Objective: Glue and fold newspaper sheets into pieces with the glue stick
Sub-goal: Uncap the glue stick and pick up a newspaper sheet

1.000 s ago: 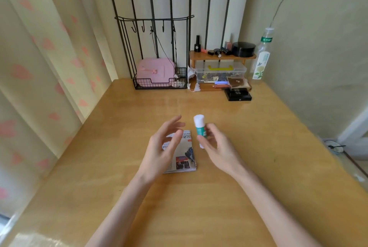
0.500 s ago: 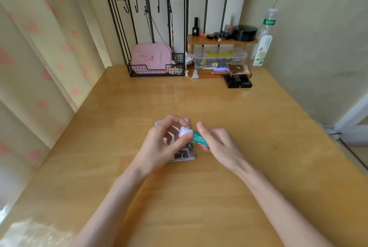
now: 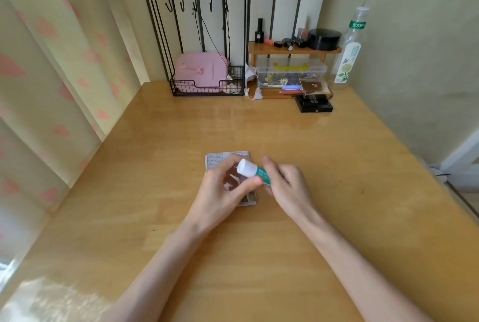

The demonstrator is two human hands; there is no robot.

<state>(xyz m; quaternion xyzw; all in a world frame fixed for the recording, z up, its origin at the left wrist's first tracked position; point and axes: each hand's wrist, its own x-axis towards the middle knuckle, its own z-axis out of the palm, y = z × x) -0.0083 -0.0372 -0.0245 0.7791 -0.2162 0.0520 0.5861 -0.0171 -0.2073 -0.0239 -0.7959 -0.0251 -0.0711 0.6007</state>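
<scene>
Clearly both hands meet over the middle of the glossy yellow wooden table. The right hand is closed around the green barrel of the small green-and-white plastic glue stick, which lies tilted with its white cap pointing toward ten o'clock. The left hand pinches that cap between thumb and fingers, so both hands grip the one stick. Under them, flat on the wood, lies the folded printed newspaper piece, its far edge showing at twelve o'clock of the left hand and a dark corner at six o'clock of the stick.

The stick should be light, rigid and rather smooth; holding barrel and cap separately suits pulling or twisting the cap off, I judge. The newspaper will be thin, limp and easily torn or creased, best pinned flat with fingertips near an edge while glue is rubbed on gently.
</scene>
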